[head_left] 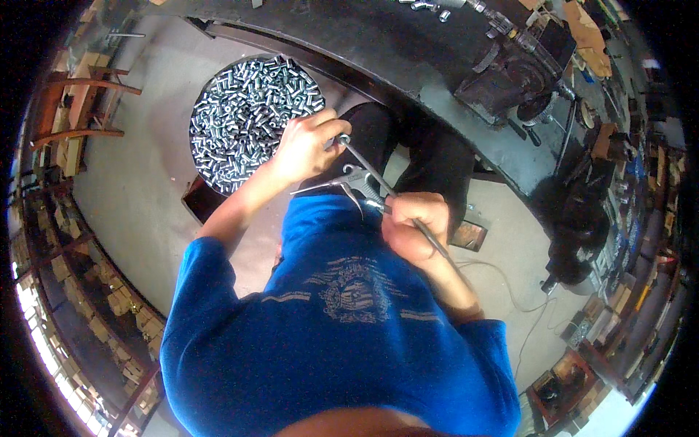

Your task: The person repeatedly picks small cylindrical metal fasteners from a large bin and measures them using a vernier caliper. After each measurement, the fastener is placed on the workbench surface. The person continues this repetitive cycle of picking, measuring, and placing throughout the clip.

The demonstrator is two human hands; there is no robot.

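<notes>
My left hand [309, 148] is closed around a small shiny metal sleeve [342, 139], mostly covered by the fingers. Wrapped round a long thin metal rod [371, 169] is my right hand [418, 224]. The rod's far end meets the sleeve, and its other end sticks out past the right wrist. Between the hands, over my lap, is a grey air blow gun [357, 179] with a thin nozzle pointing left. Its handle end touches the right hand; whether the fingers also grip it I cannot tell.
A round basin [193, 135] heaped with metal sleeves [251, 116] stands left of my knees. Across the front runs a dark workbench [349, 36] carrying a heavy vise [510, 80] at right. Shelves with boxes [124, 306] line the left side. A thin cable [502, 280] trails over the floor.
</notes>
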